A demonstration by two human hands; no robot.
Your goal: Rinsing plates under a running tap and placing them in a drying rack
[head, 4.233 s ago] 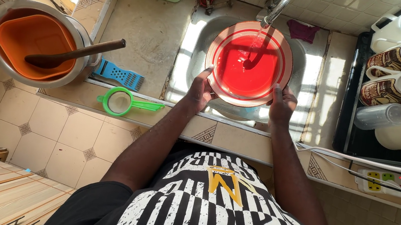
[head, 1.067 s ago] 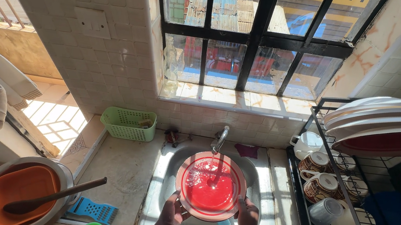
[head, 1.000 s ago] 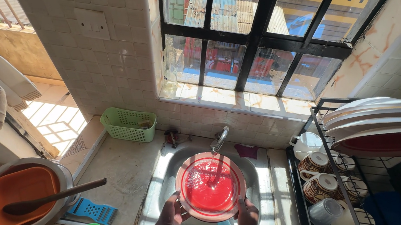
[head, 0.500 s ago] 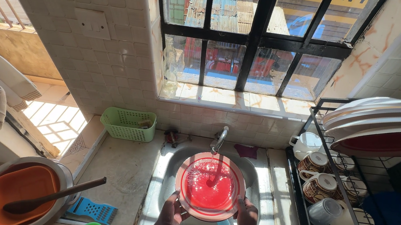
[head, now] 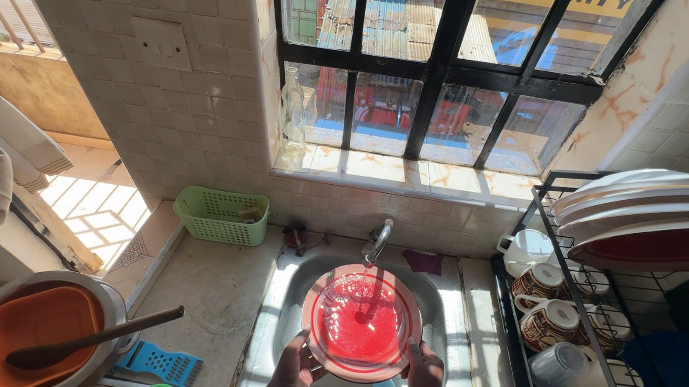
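Note:
I hold a round red plastic bowl (head: 360, 325) over the metal sink (head: 279, 316), under the tap (head: 377, 242), and water runs into it. My left hand (head: 296, 368) grips the bowl's near left rim. On the near right rim sits my right hand (head: 425, 376), also gripping. Only the hands and forearms show at the bottom edge of the head view.
A green basket (head: 219, 215) stands on the counter left of the sink. At the lower left lies a metal basin (head: 103, 300) with an orange bowl (head: 30, 331) and wooden spoon (head: 94, 338), beside a blue grater (head: 159, 363). A black dish rack (head: 555, 243) with mugs and plates stands at the right.
Since 4.2 s ago the view has tilted up from the counter to the window. Over the last second the hands and bowl have stayed put under the running tap.

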